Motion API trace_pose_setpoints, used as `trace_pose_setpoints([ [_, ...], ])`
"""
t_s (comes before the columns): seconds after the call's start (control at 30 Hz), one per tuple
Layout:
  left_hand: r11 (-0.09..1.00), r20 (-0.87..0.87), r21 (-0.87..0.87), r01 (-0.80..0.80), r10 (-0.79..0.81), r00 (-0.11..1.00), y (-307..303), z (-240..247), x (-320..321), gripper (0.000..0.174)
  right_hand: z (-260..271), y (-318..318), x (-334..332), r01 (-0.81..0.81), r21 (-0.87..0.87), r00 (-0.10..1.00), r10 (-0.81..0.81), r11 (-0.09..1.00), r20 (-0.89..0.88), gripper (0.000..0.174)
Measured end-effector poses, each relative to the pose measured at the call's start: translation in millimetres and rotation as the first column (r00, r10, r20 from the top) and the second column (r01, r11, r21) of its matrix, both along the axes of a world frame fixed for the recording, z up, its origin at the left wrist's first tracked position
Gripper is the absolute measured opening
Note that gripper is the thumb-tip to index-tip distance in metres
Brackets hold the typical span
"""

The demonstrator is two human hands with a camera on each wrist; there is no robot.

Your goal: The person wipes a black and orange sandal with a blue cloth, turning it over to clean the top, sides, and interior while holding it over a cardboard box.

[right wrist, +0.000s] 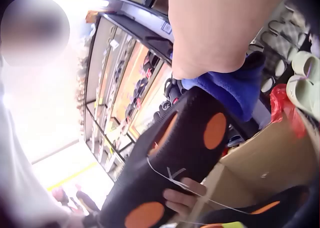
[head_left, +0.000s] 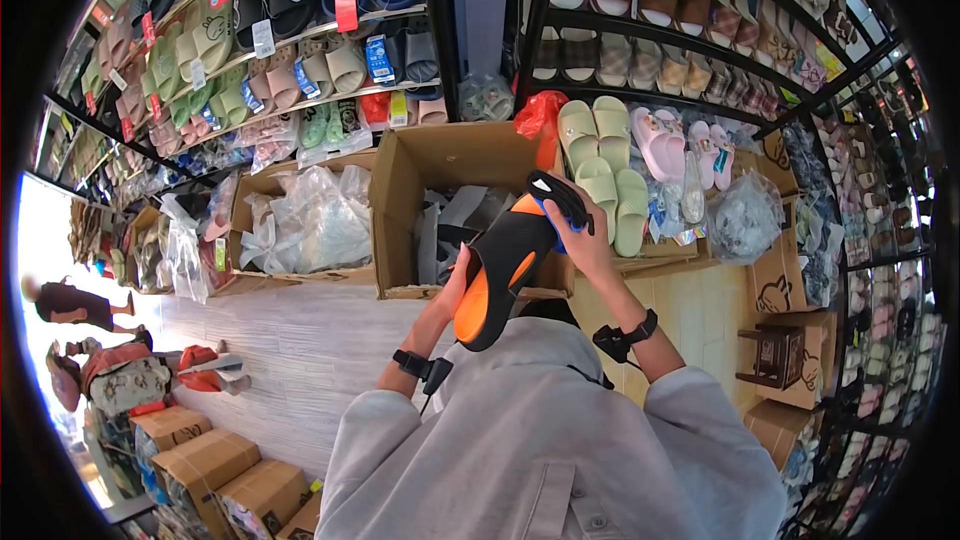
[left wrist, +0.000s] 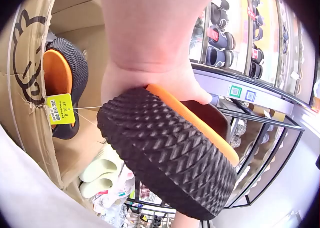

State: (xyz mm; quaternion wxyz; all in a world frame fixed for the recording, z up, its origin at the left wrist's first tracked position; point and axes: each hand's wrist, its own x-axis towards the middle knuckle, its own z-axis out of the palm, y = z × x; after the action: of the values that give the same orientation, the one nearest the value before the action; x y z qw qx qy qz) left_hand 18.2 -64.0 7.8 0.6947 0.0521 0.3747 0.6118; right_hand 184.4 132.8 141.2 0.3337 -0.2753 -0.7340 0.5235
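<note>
A black slipper (head_left: 515, 250) with orange patches is tilted above the open carton. My left hand (head_left: 453, 285) grips it near its lower end, and fingers (right wrist: 182, 195) curl over its edge in the right wrist view. Its ridged black sole (left wrist: 172, 153) faces the left wrist camera. At the upper end my right hand (head_left: 588, 232) holds a blue cloth (right wrist: 237, 90) against the slipper; its fingertips are hidden. A thin string runs from the slipper to a yellow tag (left wrist: 61, 109) on a second black-and-orange slipper (left wrist: 59, 75) by the carton.
The cardboard carton (head_left: 400, 165) holds plastic-wrapped items. Green slippers (head_left: 605, 165) and pink slippers (head_left: 660, 145) lie at its right, near a red plastic bag (head_left: 540, 120). Shelves of footwear (head_left: 300, 70) rise all around. A wooden stool (head_left: 775, 355) stands at right, stacked boxes (head_left: 215, 465) at lower left.
</note>
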Motion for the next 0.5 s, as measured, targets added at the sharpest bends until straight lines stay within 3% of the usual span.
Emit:
trace_pose_setpoints([
  [0.03, 1.0, 0.016, 0.004, -0.019, 0.019, 1.0, 0.6, 1.3, 0.1, 0.094, 6.2, -4.0, -3.4, 0.005, 0.219, 0.999, -0.016, 0.976, 0.047, 0.049],
  [0.1, 0.999, 0.045, 0.019, -0.045, 0.044, 0.998, 0.9, 5.6, -1.0, 0.093, 17.0, -16.0, -7.5, -0.016, 0.611, 0.989, -0.076, 0.791, 0.123, 0.051],
  [0.13, 0.998, 0.06, 0.033, -0.051, 0.049, 0.997, 2.3, 9.4, -1.8, 0.093, 13.3, -20.9, -9.2, -0.063, 0.686, 0.988, -0.052, 0.724, 0.146, 0.052],
  [0.23, 0.997, 0.063, 0.078, -0.022, 0.017, 0.998, -2.3, 6.7, -5.7, 0.092, 13.0, -30.4, -8.5, -0.165, 0.698, 0.985, 0.077, 0.697, 0.156, 0.052],
  [0.37, 0.995, -0.019, 0.095, -0.009, 0.011, 1.0, -10.1, -1.6, -9.4, 0.092, 5.0, -20.9, -12.7, -0.017, 0.496, 1.0, 0.009, 0.868, 0.019, 0.047],
  [0.43, 0.998, 0.001, 0.053, -0.016, 0.016, 1.0, -9.9, 1.3, -9.9, 0.092, -0.8, -22.5, -19.8, 0.086, 0.107, 0.994, -0.079, 0.99, -0.071, 0.044],
  [0.47, 0.999, 0.011, 0.03, -0.02, 0.019, 1.0, -9.8, 2.7, -9.9, 0.091, -1.5, -25.0, -19.5, 0.116, -0.165, 0.992, -0.122, 0.979, -0.025, 0.044],
  [0.5, 0.999, -0.001, 0.023, -0.034, 0.034, 0.999, -8.1, 4.9, -10.0, 0.091, -1.9, -26.0, -22.5, 0.131, -0.076, 0.99, -0.135, 0.988, -0.05, 0.044],
])
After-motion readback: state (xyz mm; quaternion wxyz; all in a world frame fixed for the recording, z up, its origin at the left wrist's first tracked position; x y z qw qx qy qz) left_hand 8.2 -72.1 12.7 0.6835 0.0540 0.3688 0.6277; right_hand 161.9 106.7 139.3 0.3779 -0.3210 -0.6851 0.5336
